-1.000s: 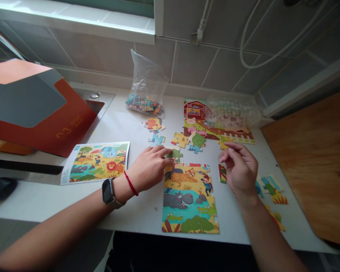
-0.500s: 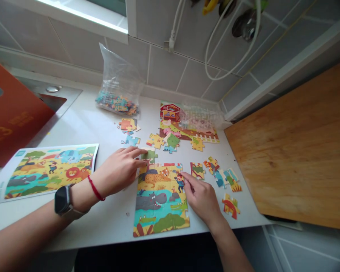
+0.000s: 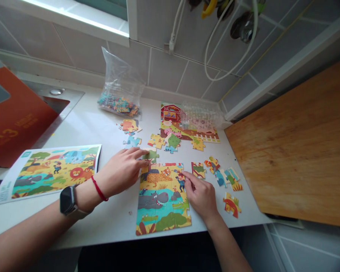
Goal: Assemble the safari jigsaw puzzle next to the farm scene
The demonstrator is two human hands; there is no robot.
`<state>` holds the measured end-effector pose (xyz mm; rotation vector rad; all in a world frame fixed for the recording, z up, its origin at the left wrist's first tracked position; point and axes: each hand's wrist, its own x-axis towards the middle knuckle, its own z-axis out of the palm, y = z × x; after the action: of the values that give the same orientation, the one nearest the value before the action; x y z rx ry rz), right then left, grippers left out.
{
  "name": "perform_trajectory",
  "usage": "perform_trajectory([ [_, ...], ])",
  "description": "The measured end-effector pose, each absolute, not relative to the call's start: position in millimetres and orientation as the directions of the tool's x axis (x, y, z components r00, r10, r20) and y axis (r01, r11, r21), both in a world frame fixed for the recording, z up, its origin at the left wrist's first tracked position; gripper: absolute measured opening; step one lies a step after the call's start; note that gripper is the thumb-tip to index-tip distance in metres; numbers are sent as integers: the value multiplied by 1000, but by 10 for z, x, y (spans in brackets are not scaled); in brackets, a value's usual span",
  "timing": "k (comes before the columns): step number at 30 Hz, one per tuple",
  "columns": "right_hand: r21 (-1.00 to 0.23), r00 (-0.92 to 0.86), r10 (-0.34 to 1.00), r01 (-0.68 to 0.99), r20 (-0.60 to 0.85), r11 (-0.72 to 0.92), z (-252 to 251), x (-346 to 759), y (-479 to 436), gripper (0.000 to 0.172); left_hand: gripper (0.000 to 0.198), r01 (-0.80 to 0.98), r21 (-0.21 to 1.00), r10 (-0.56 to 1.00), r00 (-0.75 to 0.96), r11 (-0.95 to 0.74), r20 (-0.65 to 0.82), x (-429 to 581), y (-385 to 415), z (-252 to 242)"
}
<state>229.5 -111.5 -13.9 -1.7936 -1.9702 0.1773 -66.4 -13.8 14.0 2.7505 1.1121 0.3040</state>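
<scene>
A partly built animal puzzle (image 3: 162, 200) with a leopard, a hippo and crocodiles lies near the counter's front edge. My left hand (image 3: 121, 170), with a watch and a red string at the wrist, rests flat at the puzzle's upper left corner, fingertips on a green piece (image 3: 151, 155). My right hand (image 3: 200, 194) lies at the puzzle's right edge, fingers stretched, index tip touching the top right piece. Loose pieces (image 3: 221, 175) are scattered just right of that hand.
A printed picture sheet (image 3: 51, 170) lies at the left. An orange box lid (image 3: 14, 121) leans over the sink. A plastic bag of pieces (image 3: 119, 98) stands by the tiled wall, beside a second farm puzzle (image 3: 187, 126). A wooden board (image 3: 294, 147) fills the right.
My right hand came down from above the loose pieces to the puzzle's right edge. The view swung right. In the last half second almost nothing moved.
</scene>
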Motion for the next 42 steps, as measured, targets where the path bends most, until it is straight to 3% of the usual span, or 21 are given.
perform_trajectory([
  [5,-432,-29,977,894,212,120,-127,2284,-1114,37,44,604,265,655,728,-752,201,-618,-160,139],
  [10,-461,-12,985,883,170,90,-127,2287,-1109,38,49,406,345,495,839,-846,226,-437,-386,40],
  [17,-525,-17,993,848,117,76,-70,2252,-1128,36,74,271,338,348,918,-901,192,-352,-522,-121],
  [22,-629,19,996,777,87,40,145,2599,-1172,32,76,266,288,339,909,-920,242,-366,-497,-107],
  [26,-445,174,984,884,30,-143,374,3180,-1158,31,75,258,287,332,910,-923,249,-362,-505,-95],
  [31,-160,211,966,959,-149,-235,479,3539,-1084,58,71,272,317,352,908,-908,229,-363,-498,-120],
  [33,-105,225,957,963,-185,-247,463,3561,-1042,58,71,278,333,360,906,-901,220,-364,-494,-127],
  [36,-93,231,949,962,-213,-256,428,3605,-962,50,70,280,345,364,909,-896,206,-361,-491,-121],
  [42,-187,200,951,951,-234,-246,405,3801,-806,44,72,277,345,353,918,-897,182,-361,-495,-105],
])
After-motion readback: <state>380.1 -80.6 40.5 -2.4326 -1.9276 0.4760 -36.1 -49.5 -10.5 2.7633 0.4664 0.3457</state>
